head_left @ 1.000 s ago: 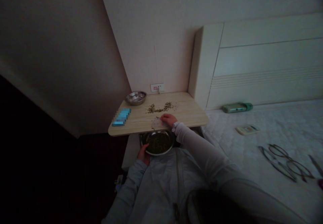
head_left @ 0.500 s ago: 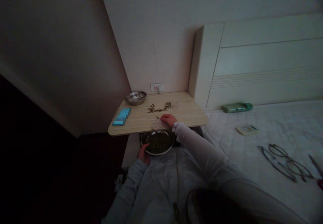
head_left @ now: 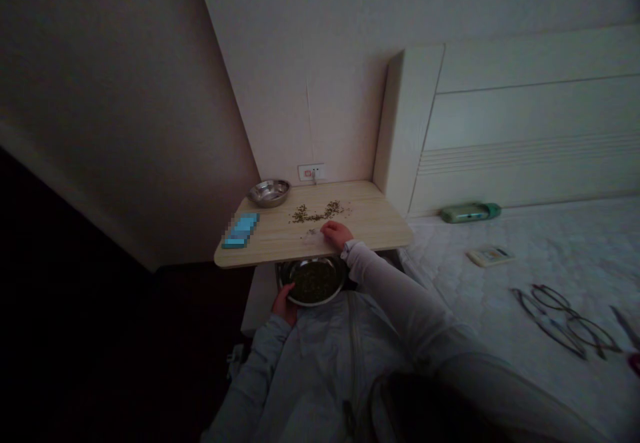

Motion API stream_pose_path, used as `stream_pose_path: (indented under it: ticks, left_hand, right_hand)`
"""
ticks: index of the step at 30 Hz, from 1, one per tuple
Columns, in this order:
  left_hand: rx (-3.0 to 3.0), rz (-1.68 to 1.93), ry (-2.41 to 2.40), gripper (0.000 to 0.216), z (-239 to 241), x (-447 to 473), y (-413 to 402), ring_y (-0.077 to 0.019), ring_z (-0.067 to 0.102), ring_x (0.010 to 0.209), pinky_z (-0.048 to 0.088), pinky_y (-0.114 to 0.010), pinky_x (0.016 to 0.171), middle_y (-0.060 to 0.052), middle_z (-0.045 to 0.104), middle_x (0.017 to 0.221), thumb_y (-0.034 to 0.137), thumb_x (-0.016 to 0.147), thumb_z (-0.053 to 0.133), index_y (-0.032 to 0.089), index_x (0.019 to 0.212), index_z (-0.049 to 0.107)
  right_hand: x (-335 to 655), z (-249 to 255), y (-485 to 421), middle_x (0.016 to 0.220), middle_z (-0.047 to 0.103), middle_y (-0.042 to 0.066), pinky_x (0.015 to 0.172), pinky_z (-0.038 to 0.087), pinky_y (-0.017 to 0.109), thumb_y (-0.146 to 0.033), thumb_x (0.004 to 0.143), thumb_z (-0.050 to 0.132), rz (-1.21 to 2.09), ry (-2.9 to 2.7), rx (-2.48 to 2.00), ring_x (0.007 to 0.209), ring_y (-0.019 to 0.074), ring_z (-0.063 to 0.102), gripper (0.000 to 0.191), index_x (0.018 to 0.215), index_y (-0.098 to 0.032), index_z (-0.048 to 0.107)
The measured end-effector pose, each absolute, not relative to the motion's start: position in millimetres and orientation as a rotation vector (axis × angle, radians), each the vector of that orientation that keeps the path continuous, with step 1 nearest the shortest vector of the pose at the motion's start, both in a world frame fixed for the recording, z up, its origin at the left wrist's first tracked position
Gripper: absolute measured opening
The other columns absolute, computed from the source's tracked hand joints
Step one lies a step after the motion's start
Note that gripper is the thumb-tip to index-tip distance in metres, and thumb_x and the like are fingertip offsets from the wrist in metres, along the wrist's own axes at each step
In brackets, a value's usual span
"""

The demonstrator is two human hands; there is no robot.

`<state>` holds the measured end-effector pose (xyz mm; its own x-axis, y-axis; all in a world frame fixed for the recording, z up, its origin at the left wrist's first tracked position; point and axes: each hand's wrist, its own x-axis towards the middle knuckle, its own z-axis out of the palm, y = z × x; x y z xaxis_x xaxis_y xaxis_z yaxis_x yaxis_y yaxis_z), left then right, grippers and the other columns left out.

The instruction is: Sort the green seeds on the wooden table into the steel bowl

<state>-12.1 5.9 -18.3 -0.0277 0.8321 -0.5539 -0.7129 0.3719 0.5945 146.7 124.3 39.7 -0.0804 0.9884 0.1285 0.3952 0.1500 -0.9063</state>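
My left hand (head_left: 285, 304) grips the near-left rim of a steel bowl (head_left: 320, 304), its thumb over the edge. Dark, grainy material (head_left: 314, 282) lies inside this bowl, just under the tabletop's front edge. Over the wooden tabletop (head_left: 270, 238), my right hand (head_left: 337, 235) is closed on a thin, see-through plastic piece (head_left: 313, 237); whether it is a card or a film is unclear. A few brown grains touch or lie by the plastic. Beyond the hand, more small brown grains (head_left: 316, 216) are scattered in a curved band.
A second steel bowl (head_left: 270, 193) stands at the tabletop's back left, with a blurred blue phone-like object (head_left: 241, 230) in front of it. On the bed (head_left: 450, 276) to the right lie a green bottle (head_left: 470, 213), a pale box-like item (head_left: 490, 256) and eyeglasses (head_left: 570, 316).
My right hand has shifted slightly, and the plastic piece has moved back from the tabletop's front edge toward the grains. My left hand stays on the bowl.
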Motion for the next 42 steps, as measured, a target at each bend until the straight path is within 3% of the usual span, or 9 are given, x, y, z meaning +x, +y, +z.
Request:
stream_pose_path:
  ticks: [12,27,42]
  left_hand:
    - [0.128,1.247,0.989,0.019,-19.8,-11.8,6.4,-0.0199,0.059,0.077,0.046,-0.033,0.070,-0.004,0.064,0.063,0.012,0.063,0.047,0.013,0.080,0.057]
    - [0.151,1.261,1.000,0.017,-21.4,-12.4,7.3,-0.0201,0.058,0.079,0.045,-0.033,0.073,-0.004,0.064,0.061,0.013,0.065,0.046,0.014,0.078,0.057]
    - [0.120,1.230,0.969,0.019,-14.2,-9.8,4.5,-0.0209,0.057,0.082,0.045,-0.033,0.073,-0.006,0.064,0.064,0.013,0.065,0.045,0.013,0.079,0.058]
  right_hand:
    - [147.1,39.2,123.8,0.059,0.055,-0.002,0.063,0.036,0.023,-0.027,0.068,0.040,0.720,-1.664,-1.483,0.062,0.0101,0.048,0.016,0.071,-0.018,0.053]
    - [146.5,34.3,126.0,0.054,0.054,-0.003,0.053,0.035,0.019,-0.025,0.064,0.045,0.856,-1.660,-1.414,0.054,0.0076,0.047,0.013,0.067,-0.017,0.055]
    - [147.2,34.6,123.4,0.051,0.053,-0.003,0.054,0.036,0.020,-0.026,0.062,0.047,0.934,-1.696,-1.376,0.054,0.0085,0.047,0.013,0.064,-0.017,0.056]
